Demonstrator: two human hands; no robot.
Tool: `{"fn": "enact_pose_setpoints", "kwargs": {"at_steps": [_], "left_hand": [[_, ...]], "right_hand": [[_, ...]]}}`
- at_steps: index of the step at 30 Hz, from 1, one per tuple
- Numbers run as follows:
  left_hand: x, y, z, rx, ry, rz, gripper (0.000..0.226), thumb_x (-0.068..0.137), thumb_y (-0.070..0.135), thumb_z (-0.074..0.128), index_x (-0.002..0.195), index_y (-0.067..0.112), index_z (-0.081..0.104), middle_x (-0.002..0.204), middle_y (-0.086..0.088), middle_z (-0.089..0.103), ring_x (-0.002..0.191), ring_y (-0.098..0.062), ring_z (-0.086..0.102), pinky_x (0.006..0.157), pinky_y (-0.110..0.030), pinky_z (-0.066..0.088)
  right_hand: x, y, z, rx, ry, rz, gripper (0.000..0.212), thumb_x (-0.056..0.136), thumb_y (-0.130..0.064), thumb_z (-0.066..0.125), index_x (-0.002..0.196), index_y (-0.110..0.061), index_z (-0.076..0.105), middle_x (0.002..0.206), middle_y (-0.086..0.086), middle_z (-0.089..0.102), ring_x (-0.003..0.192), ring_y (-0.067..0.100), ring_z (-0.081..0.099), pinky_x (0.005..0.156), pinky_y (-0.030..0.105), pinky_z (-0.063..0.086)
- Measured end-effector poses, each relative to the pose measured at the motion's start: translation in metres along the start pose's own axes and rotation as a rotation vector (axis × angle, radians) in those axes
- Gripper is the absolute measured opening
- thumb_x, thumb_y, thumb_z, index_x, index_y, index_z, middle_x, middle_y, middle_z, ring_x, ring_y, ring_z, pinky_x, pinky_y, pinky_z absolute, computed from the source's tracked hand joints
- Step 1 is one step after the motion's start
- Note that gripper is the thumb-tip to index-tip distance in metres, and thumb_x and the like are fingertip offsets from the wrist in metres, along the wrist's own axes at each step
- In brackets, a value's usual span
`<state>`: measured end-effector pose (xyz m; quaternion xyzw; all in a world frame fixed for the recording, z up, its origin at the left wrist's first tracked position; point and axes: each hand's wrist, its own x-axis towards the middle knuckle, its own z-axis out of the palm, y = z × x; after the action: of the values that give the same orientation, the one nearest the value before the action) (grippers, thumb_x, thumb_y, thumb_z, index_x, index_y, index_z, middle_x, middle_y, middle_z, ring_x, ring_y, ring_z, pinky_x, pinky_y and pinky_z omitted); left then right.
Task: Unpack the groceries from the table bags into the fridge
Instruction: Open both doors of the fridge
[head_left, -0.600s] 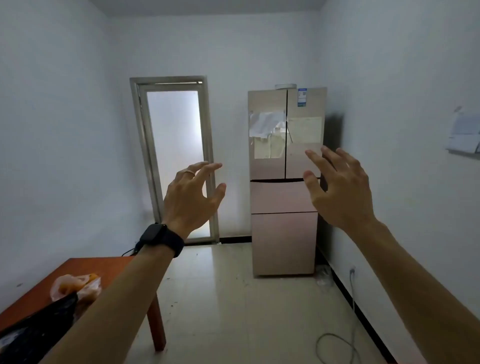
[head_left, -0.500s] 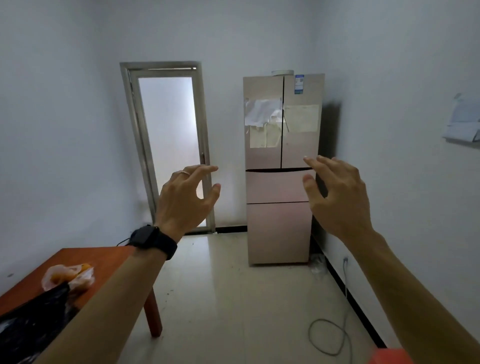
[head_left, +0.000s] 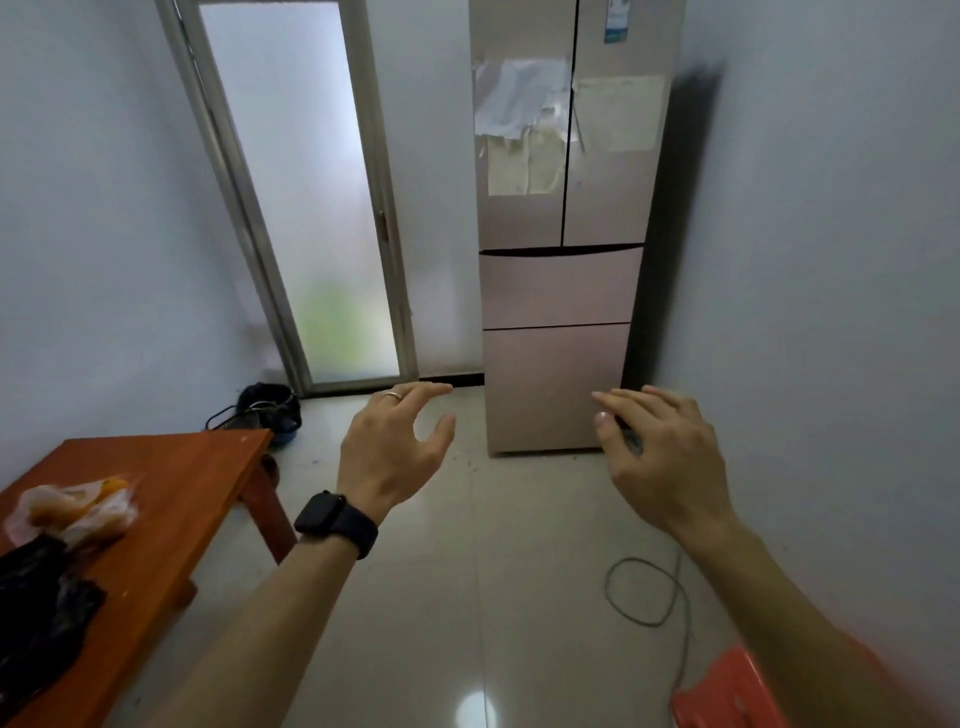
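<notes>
A tall pink fridge (head_left: 558, 291) stands against the far wall at the right corner, all its doors and drawers closed, with papers stuck on the upper doors. At the left, an orange-brown table (head_left: 171, 488) carries a clear plastic bag (head_left: 70, 512) with orange items inside and a black plastic bag (head_left: 39, 608) nearer to me. My left hand (head_left: 392, 452), with a black watch on the wrist, and my right hand (head_left: 660, 457) are held out in front of me over the floor, fingers spread and relaxed, holding nothing.
A frosted glass door (head_left: 301, 208) is left of the fridge. A black bag or bin (head_left: 270, 410) with a cord sits on the floor by the door. A grey cable (head_left: 644, 592) loops along the right wall. An orange-red plastic object (head_left: 727, 696) shows at the bottom right.
The view has tilted downward and come closer to the fridge. Both hands now appear lower in the frame, in front of the fridge's bottom, still spread and holding nothing.
</notes>
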<state>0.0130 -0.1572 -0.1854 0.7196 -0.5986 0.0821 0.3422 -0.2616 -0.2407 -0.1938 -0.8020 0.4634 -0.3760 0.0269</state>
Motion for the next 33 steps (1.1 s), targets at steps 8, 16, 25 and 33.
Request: {"fn": "enact_pose_setpoints", "kwargs": {"at_steps": [8,16,25,33], "left_hand": [[0.153,-0.032,0.092,-0.03,-0.047,0.063,0.039,0.094,0.045,0.059,0.131,0.034,0.061,0.128,0.006,0.065,0.119,-0.018,0.056,0.098,-0.042,0.049],[0.293,-0.055,0.172,-0.023,-0.111,0.109,0.038,0.095,0.045,0.056,0.132,0.036,0.059,0.13,0.006,0.064,0.121,-0.021,0.056,0.097,-0.046,0.051],[0.46,-0.055,0.291,-0.027,-0.101,0.09,0.037,0.096,0.046,0.054,0.132,0.037,0.058,0.13,0.005,0.062,0.119,-0.018,0.056,0.096,-0.041,0.051],[0.609,-0.044,0.376,0.032,-0.062,0.046,0.036,0.096,0.046,0.053,0.13,0.037,0.059,0.131,0.007,0.062,0.119,-0.018,0.056,0.096,-0.039,0.05]], "right_hand": [[0.126,0.042,0.078,-0.146,-0.017,0.062,0.046,0.095,-0.048,0.041,0.13,-0.031,0.066,0.131,-0.009,0.065,0.129,0.02,0.047,0.099,0.04,0.042],[0.255,0.099,0.134,-0.186,-0.029,0.135,0.05,0.095,-0.052,0.035,0.134,-0.033,0.062,0.136,-0.011,0.061,0.13,0.016,0.044,0.103,0.039,0.039],[0.422,0.209,0.199,-0.133,-0.032,0.1,0.05,0.095,-0.052,0.035,0.133,-0.033,0.061,0.134,-0.011,0.062,0.13,0.017,0.045,0.103,0.041,0.042],[0.576,0.305,0.249,-0.09,-0.103,0.067,0.045,0.099,-0.049,0.039,0.137,-0.033,0.058,0.137,-0.011,0.06,0.131,0.015,0.043,0.106,0.042,0.042]]}}
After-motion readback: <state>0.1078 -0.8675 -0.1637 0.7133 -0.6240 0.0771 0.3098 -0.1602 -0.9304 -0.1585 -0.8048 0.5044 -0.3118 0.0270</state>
